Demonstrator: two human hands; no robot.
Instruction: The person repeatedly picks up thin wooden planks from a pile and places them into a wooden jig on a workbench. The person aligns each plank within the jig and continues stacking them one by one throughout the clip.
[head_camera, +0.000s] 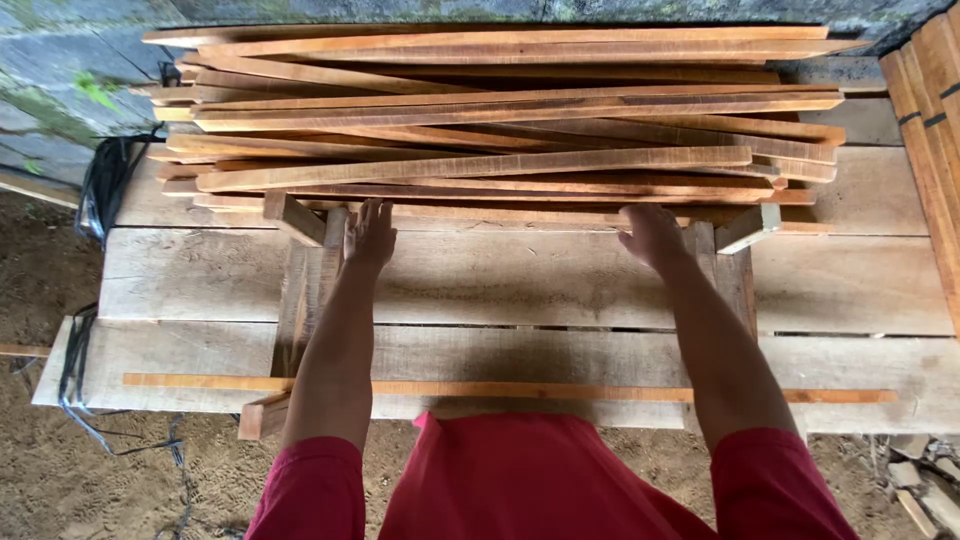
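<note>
Both hands, left (369, 236) and right (650, 236), are lying open-palmed, gripping nothing, touching the near edge of the slat pile (500, 120); best pulling evenly.

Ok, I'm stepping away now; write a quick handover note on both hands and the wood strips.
Left hand: open, flat, fingertips at the near edge of the pile of thin wooden strips.
Right hand: open, resting against the same edge.
The pile lies loosely stacked across the far side of the plank workbench.
One single long strip lies apart along the near edge.
Two short wooden bearers run under the arms.
Neither hand grips anything; the pile is unsorted.
</note>
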